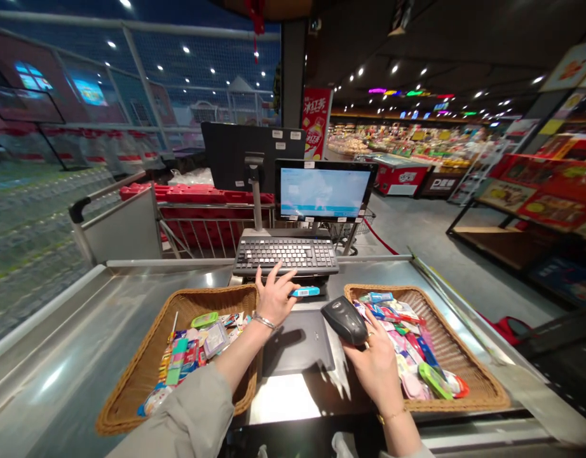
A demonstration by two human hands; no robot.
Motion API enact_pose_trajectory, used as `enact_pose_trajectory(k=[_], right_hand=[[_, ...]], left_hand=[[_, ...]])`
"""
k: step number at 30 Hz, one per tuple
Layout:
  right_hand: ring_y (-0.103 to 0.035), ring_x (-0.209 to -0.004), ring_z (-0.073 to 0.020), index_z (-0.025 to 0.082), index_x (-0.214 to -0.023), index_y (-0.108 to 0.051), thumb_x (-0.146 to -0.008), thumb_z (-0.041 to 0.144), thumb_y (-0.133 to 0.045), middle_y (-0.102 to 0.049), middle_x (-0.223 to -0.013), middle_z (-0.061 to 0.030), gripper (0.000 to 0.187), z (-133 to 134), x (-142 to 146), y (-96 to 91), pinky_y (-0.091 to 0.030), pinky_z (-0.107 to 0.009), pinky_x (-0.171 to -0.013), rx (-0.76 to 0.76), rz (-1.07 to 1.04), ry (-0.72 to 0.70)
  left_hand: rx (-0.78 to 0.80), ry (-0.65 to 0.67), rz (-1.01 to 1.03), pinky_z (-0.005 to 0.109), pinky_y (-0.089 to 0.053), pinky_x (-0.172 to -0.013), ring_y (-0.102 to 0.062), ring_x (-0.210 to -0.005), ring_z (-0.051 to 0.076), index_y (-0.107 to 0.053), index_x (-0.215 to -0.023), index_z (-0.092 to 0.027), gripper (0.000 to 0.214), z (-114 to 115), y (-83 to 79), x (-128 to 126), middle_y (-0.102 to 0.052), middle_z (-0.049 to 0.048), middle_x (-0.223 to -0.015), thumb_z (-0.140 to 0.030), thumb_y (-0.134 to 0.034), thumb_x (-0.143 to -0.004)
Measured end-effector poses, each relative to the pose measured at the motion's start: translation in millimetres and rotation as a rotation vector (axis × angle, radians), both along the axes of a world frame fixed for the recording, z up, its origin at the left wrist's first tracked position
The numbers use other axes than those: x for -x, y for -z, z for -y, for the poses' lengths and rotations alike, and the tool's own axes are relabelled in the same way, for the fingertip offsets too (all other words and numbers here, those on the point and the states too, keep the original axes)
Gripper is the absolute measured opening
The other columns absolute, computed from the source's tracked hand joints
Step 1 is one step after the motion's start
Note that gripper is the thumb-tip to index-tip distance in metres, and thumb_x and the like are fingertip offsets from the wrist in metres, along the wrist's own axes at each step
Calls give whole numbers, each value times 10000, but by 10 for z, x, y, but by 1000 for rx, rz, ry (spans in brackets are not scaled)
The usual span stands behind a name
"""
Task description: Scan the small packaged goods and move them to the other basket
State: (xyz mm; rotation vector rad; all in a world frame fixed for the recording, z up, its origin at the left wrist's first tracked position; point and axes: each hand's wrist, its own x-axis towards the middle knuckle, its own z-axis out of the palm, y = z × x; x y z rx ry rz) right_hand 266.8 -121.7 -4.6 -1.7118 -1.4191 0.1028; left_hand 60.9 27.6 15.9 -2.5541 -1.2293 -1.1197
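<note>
My left hand [274, 299] pinches a small blue packet [305, 292] between thumb and middle finger, while its forefinger reaches up to the keys of the black keyboard [286, 256]. My right hand [376, 362] is wrapped round a black handheld barcode scanner [345, 319], whose head points toward the blue packet. Both hands hover above a dark flat pad [297, 343] set into the steel checkout counter [107, 305]. A lit touchscreen [324, 191] stands behind the keyboard.
Two wicker baskets of small colourful packets flank my hands, the left basket [131, 381] and the right basket [469, 375]. A customer display [252, 156] rises on a pole. Red shopping carts [197, 216] and shop shelves [536, 203] lie beyond.
</note>
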Motion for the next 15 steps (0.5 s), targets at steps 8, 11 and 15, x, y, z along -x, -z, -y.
enact_pose_trajectory(k=[8,11,15], right_hand=[[-478,-1298,-309,207,-959,-735,-738,351,-657,-681,-1157,-116,275,106,-150,-25,-395,-503,-1080,-3,-7,85],[-484,-1296,-311,202,-984,-737,-736,375,-663,-685,-1156,-123,311,136,-219,-5,-407,-509,-1070,-21,-29,114],[-481,-1302,-308,206,-948,-747,-749,403,-662,-686,-1162,-126,292,185,-308,3,-393,-510,-1083,-4,-54,149]], left_hand=[[-5,63,-1,703,-44,-1138,-388,-1389,317,-679,-884,-310,152,-10,-16,-219,-656,-34,-1286,-212,-668,-767],[-4,81,5,703,-54,-1137,-405,-1377,325,-684,-888,-306,156,-11,-26,-299,-661,-15,-1279,-210,-662,-767],[-3,115,8,704,-49,-1138,-408,-1375,324,-685,-891,-310,161,-15,-32,-415,-663,-17,-1276,-210,-656,-769]])
